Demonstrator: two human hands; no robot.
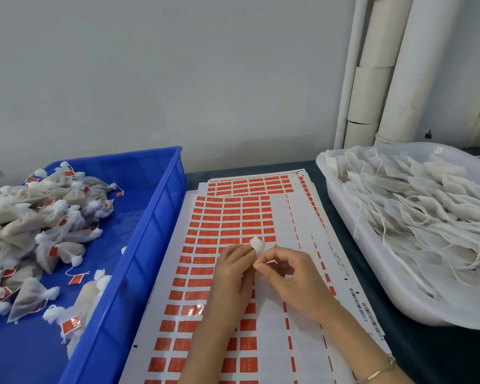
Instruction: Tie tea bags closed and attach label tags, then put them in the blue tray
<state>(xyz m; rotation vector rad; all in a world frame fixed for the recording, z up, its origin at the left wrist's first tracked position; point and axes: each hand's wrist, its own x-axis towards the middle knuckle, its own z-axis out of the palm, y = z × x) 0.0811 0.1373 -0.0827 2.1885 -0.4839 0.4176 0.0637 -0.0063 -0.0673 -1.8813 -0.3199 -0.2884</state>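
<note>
On the bench (pixel 441 356), the tray (pixel 161 217) sits at the left with a heap of tied, tagged tea bags (pixel 39 217) inside it. Stacked label sheets (pixel 233 217) lie in the middle, just beside the tray. A basin (pixel 399 300) at the right holds a pile of untied bags (pixel 427 212). Above the sheets, the left hand (pixel 233 275) and right hand (pixel 291 278) meet around what seems to be one bag (pixel 257 244). Behind the basin, pipes (pixel 385 65) stand against the wall (pixel 178 65).
</note>
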